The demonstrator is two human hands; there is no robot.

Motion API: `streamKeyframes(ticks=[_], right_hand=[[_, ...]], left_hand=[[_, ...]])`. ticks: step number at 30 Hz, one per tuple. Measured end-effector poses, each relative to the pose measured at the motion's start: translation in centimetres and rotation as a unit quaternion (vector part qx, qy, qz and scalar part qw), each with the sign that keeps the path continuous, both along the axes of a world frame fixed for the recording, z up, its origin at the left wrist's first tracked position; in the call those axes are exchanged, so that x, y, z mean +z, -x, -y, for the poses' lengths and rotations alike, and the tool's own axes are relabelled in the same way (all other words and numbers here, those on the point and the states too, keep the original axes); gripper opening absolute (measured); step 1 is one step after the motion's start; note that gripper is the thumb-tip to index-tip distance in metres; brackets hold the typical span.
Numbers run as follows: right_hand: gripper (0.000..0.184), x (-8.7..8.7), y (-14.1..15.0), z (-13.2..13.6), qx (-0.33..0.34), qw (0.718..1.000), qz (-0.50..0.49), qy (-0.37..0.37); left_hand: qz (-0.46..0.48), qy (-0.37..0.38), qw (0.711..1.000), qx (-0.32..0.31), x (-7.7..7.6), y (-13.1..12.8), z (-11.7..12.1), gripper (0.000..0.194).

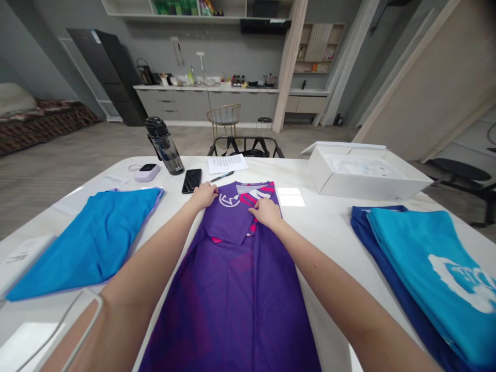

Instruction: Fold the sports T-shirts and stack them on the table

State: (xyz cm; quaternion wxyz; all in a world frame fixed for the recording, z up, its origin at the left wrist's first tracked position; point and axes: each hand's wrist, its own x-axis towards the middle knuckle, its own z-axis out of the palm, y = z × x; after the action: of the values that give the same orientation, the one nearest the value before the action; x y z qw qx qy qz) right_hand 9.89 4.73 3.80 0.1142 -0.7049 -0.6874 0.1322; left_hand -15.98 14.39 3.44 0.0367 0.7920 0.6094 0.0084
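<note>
A purple jersey (228,284) with pink and white patterning lies lengthwise before me, its collar at the far end and its lower part running off the bottom of the view. One sleeve is folded inward over its upper part. My left hand (205,195) is closed on the left shoulder edge, beside a white round emblem. With fingers pinched, my right hand (266,211) grips cloth near the right shoulder, by the pink and white stripes. Both fingertips' exact hold is partly hidden by the hands.
Blue folded cloth (104,232) lies left; turquoise and navy folded garments (418,248) lie right. Beyond are a phone (192,181), pen (222,177), printed paper (228,164), water bottle (166,147), lilac device (147,172) and open white box (360,181). A cable (87,320) crosses near my left forearm.
</note>
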Motion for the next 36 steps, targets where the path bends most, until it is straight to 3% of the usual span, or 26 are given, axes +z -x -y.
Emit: streamKeyframes(ticks=[4, 7, 11, 14, 17, 20, 22, 25, 27, 29, 32, 36], right_hand=[[0.021, 0.1, 0.3, -0.1, 0.013, 0.996, -0.088, -0.004], [0.016, 0.6, 0.0, 0.1, 0.033, 0.974, -0.217, -0.055], [0.020, 2.8, -2.4, -0.1, 0.016, 0.919, -0.387, -0.074], [0.025, 4.5, -5.6, -1.7, -0.021, 0.897, -0.434, -0.075], [0.023, 4.2, -8.2, -4.3, -0.091, 0.914, -0.390, -0.066], [0.017, 1.8, -9.0, -6.0, -0.146, 0.938, -0.309, -0.062], [0.025, 0.1, -8.6, -5.9, -0.138, 0.960, -0.236, -0.061], [0.038, -1.4, -7.1, -4.0, -0.100, 0.984, -0.094, -0.118], [0.040, -1.6, -5.8, -1.9, -0.075, 0.983, -0.014, -0.166], [0.038, -1.5, -4.2, 0.4, -0.033, 0.982, 0.023, -0.182], [0.044, -1.4, -2.1, 3.7, 0.029, 0.988, 0.034, -0.148], [0.056, -1.5, -0.5, 7.3, 0.018, 0.997, 0.048, -0.065]], left_hand=[[0.020, -0.017, 0.999, 0.025, -0.9, 0.5, 0.2, 0.021], [0.111, -0.040, 0.993, 0.032, -0.8, 0.7, 0.6, 0.018], [0.306, -0.117, 0.945, 0.016, 1.6, -0.9, 1.2, 0.014], [0.324, -0.162, 0.932, 0.022, 3.5, -3.8, 1.6, 0.014], [0.201, -0.169, 0.964, 0.049, 3.8, -6.6, 2.1, 0.016], [0.102, -0.163, 0.978, 0.082, 2.4, -8.2, 2.8, 0.022], [0.088, -0.173, 0.978, 0.080, 1.5, -8.5, 3.6, 0.025], [0.127, -0.175, 0.976, -0.012, 0.5, -8.4, 5.2, 0.034], [0.158, -0.147, 0.971, -0.101, 0.1, -8.2, 6.4, 0.037], [0.159, -0.106, 0.971, -0.146, -0.6, -8.1, 7.7, 0.039], [0.107, -0.038, 0.985, -0.133, -1.9, -8.2, 9.5, 0.054], [0.071, -0.029, 0.991, -0.110, -3.3, -8.3, 10.6, 0.063]])
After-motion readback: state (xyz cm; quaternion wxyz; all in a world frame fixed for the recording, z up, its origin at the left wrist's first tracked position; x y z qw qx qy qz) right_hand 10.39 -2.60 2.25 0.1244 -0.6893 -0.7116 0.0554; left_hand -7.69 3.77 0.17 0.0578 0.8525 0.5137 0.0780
